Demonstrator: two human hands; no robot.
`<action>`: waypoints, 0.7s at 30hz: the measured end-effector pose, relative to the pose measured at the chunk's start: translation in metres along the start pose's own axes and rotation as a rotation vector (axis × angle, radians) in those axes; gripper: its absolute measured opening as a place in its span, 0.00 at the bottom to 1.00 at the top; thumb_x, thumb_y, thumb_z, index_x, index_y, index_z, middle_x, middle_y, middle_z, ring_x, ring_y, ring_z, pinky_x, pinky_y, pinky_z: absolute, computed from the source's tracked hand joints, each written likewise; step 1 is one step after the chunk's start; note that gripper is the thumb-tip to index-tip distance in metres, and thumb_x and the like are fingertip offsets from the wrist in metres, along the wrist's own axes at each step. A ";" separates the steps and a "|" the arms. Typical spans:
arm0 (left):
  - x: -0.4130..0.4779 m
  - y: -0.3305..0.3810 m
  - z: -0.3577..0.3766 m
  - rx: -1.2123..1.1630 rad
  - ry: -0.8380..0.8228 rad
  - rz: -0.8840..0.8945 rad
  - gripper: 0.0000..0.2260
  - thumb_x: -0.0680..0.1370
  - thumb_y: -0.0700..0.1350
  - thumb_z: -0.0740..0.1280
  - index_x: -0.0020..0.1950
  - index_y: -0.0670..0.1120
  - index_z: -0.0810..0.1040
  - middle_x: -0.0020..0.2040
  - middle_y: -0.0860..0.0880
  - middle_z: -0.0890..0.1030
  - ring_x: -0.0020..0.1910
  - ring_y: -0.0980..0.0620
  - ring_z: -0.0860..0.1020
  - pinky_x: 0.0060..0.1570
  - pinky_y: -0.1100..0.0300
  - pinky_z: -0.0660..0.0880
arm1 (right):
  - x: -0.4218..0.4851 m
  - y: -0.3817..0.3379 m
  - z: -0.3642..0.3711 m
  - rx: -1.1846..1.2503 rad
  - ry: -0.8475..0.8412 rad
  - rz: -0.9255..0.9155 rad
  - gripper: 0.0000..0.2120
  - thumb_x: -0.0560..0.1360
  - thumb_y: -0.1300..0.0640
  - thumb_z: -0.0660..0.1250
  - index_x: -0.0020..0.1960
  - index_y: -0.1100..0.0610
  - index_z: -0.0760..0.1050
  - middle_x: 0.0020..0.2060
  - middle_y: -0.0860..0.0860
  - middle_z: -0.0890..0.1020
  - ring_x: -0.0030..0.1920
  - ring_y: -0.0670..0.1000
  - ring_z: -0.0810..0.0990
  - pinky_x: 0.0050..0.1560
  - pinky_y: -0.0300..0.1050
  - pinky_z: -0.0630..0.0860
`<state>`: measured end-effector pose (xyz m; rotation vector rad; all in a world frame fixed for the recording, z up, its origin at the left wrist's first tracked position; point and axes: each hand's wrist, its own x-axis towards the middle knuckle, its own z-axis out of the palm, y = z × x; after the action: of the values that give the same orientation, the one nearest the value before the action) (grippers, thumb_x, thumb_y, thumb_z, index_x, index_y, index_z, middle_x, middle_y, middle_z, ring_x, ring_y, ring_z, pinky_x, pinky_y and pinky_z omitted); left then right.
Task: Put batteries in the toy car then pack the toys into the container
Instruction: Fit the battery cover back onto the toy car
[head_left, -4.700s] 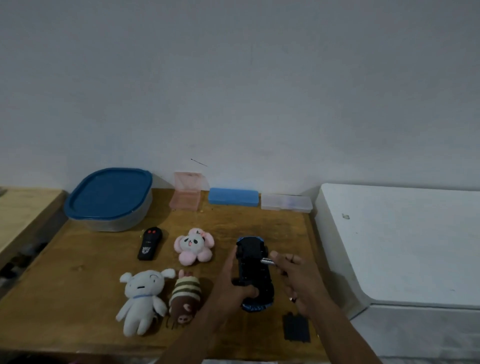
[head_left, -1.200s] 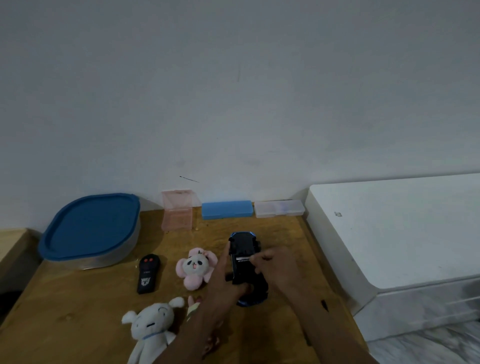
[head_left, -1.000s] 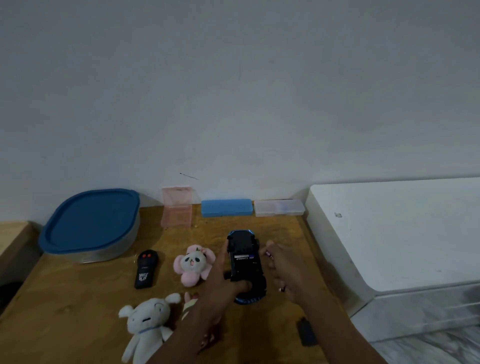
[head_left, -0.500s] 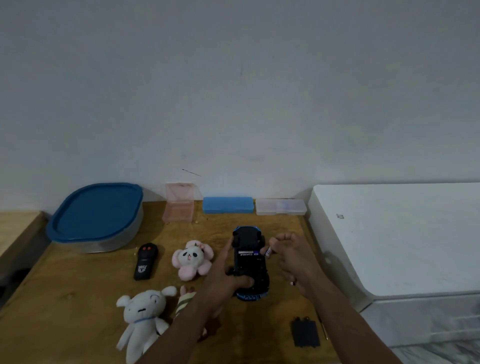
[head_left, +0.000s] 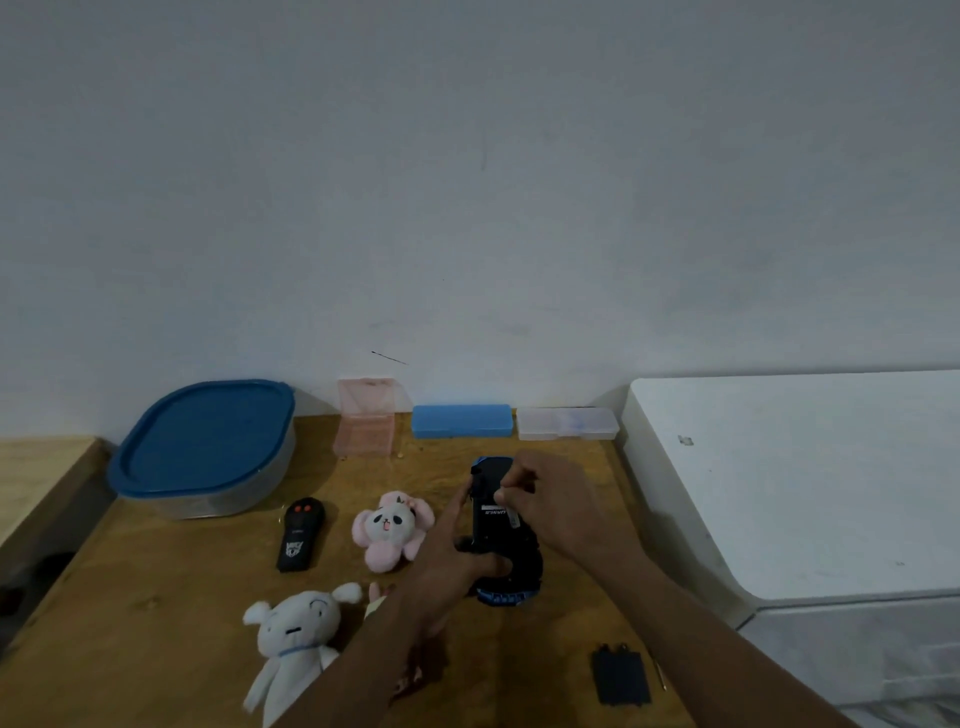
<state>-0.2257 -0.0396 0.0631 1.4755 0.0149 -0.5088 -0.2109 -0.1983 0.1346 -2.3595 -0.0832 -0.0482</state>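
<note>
Sitting at the back left of the wooden surface (head_left: 182, 597), the container (head_left: 208, 447) has its blue lid on, as packing comes later. The toy car (head_left: 488, 525) lies belly-up mid-surface so its battery bay faces up. The left hand (head_left: 452, 566) grips its near half to steady it, while the right hand (head_left: 550, 509) has its fingers (head_left: 511, 493) curled over the bay, seemingly pinching a battery (head_left: 514, 519). The black cover (head_left: 621, 675) lies aside near the front edge

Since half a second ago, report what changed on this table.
The right hand moved left from beside the upturned black-and-blue toy car onto its underside, fingers curled over the battery bay, their grip hidden. The left hand still grips the car. The blue-lidded plastic container and flat black battery cover stayed put.
</note>
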 end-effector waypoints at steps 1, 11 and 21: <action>0.001 0.000 -0.001 -0.012 0.003 -0.014 0.50 0.61 0.36 0.77 0.73 0.68 0.60 0.64 0.45 0.79 0.60 0.42 0.79 0.59 0.39 0.77 | 0.000 -0.002 0.001 -0.003 0.000 -0.018 0.05 0.72 0.53 0.71 0.40 0.51 0.76 0.38 0.42 0.79 0.42 0.42 0.77 0.39 0.33 0.72; -0.006 0.008 -0.005 0.027 -0.008 -0.015 0.48 0.68 0.29 0.73 0.77 0.63 0.56 0.60 0.44 0.81 0.57 0.44 0.82 0.57 0.42 0.78 | 0.000 -0.004 0.003 -0.342 -0.173 -0.302 0.04 0.75 0.51 0.66 0.46 0.50 0.78 0.43 0.46 0.83 0.41 0.46 0.78 0.43 0.45 0.78; -0.003 0.016 -0.001 0.083 -0.018 0.013 0.48 0.68 0.29 0.72 0.77 0.62 0.55 0.63 0.47 0.79 0.57 0.45 0.81 0.57 0.44 0.79 | -0.001 -0.005 0.003 -0.523 -0.278 -0.421 0.08 0.77 0.56 0.61 0.53 0.51 0.77 0.50 0.50 0.78 0.42 0.50 0.76 0.41 0.45 0.74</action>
<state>-0.2229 -0.0372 0.0787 1.5509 -0.0299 -0.5168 -0.2125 -0.1925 0.1359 -2.8116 -0.7857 0.0625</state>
